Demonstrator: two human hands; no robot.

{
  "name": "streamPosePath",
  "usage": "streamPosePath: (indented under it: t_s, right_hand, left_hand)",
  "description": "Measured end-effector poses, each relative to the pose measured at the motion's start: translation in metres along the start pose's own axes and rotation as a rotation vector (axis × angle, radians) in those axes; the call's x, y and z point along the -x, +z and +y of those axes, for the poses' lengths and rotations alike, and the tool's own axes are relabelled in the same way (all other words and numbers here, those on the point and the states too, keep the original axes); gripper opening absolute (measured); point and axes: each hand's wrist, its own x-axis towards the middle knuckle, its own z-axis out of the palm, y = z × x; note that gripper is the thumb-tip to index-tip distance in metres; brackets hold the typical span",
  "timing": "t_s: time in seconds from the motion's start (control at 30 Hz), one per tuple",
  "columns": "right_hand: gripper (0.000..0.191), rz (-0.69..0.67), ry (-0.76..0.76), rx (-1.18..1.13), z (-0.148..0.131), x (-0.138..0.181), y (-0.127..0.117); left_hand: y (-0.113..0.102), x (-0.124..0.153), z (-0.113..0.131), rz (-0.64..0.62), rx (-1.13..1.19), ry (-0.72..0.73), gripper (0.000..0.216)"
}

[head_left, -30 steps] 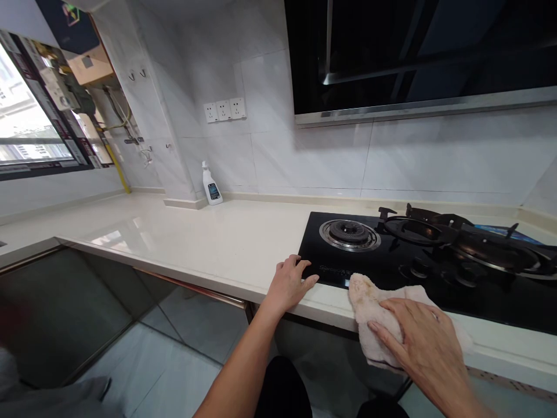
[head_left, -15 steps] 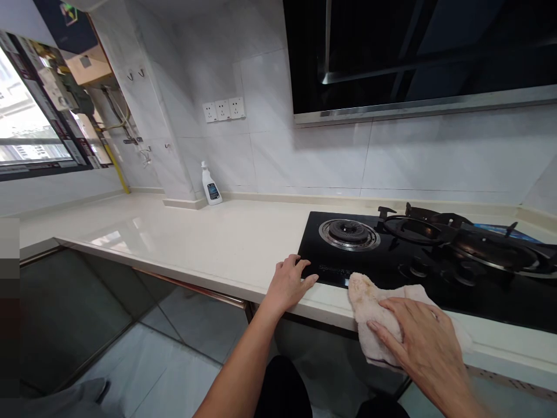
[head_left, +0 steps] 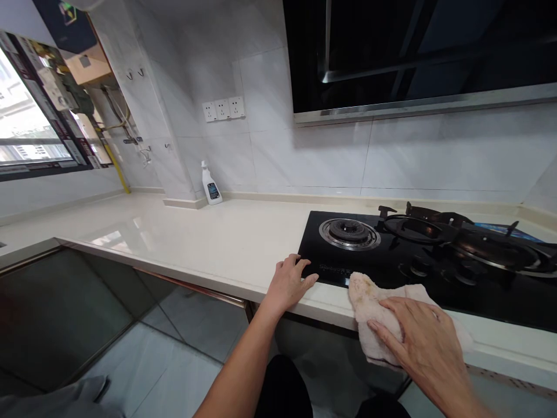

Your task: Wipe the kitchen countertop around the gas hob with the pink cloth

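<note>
My right hand (head_left: 413,342) lies over a crumpled beige cloth (head_left: 369,310) with a stained corner, pressing it on the front of the stone countertop (head_left: 195,244). The cloth's far end touches the front edge of a black glass gas hob (head_left: 478,305). My left hand (head_left: 289,284) rests on the counter edge, holding nothing, its fingertips at the hob's front corner. A steel burner (head_left: 349,233) sits just beyond that hand. Dark pan supports rise on the hob's right side.
A white spray bottle (head_left: 212,186) stands against the tiled wall, below a triple wall socket (head_left: 223,108). A black range hood (head_left: 413,52) hangs above the hob. A window (head_left: 30,116) is at far left, and grey fabric (head_left: 56,403) shows at bottom left.
The view has shifted slightly, and the grey fabric at lower left has moved down. My hands and the cloth stay in place.
</note>
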Motion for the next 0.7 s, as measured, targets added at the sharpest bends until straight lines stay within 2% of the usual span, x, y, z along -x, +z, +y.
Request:
streamPosePath:
  t_s: [0.7]
  right_hand:
    - [0.033, 0.013, 0.001, 0.012, -0.0032, -0.0005, -0.0018]
  left_hand:
    - [0.0035, -0.0011, -0.0023, 0.016, 0.006, 0.014, 0.038]
